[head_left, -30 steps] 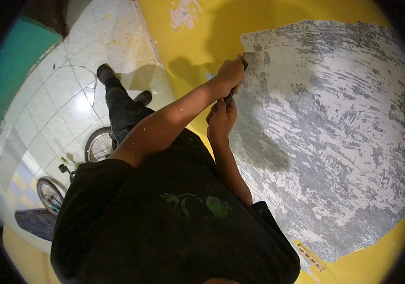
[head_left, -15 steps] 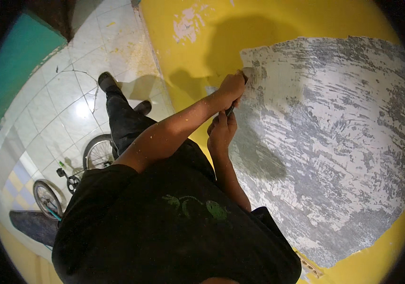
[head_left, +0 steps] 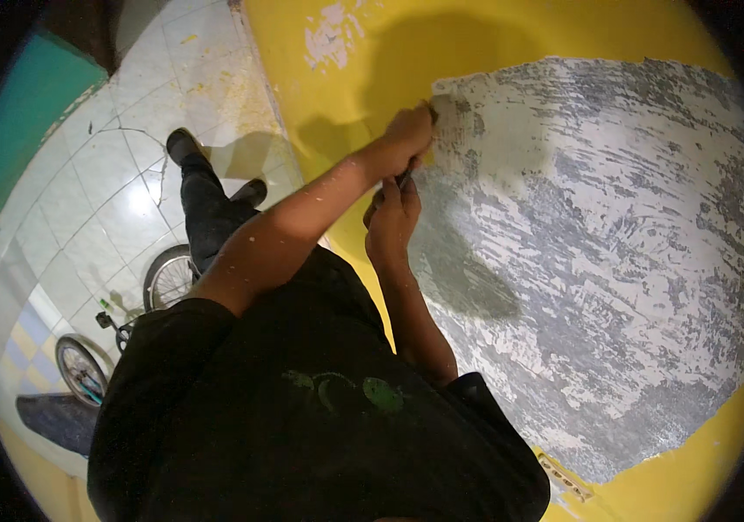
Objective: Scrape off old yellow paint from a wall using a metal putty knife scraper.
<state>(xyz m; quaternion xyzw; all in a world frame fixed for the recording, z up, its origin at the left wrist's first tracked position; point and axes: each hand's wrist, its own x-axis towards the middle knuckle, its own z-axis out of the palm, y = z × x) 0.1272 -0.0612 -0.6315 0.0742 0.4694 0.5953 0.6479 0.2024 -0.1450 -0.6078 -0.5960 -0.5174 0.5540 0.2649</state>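
Note:
My left hand [head_left: 410, 132] is closed around the upper part of a dark hand scraper [head_left: 406, 175], whose far end lies at the wall beside the border of yellow paint. Just below it, my right hand [head_left: 392, 222] grips the lower end of the handle. Most of the tool is hidden by my fingers. The yellow wall [head_left: 302, 61] meets a large stripped patch [head_left: 615, 261] here, mottled white and grey. Pale flakes cling to my left forearm.
Paint chips dot the white tiled floor [head_left: 85, 209] along the wall's foot. A bicycle [head_left: 83, 370] is on the left, close to my legs. A socket strip [head_left: 566, 477] sits low on the wall at the right. A teal surface [head_left: 37, 113] stands at the far left.
Both hands and the scraper have shifted slightly up and left in the picture; the whole scene has also moved a little that way. Both hands keep their hold.

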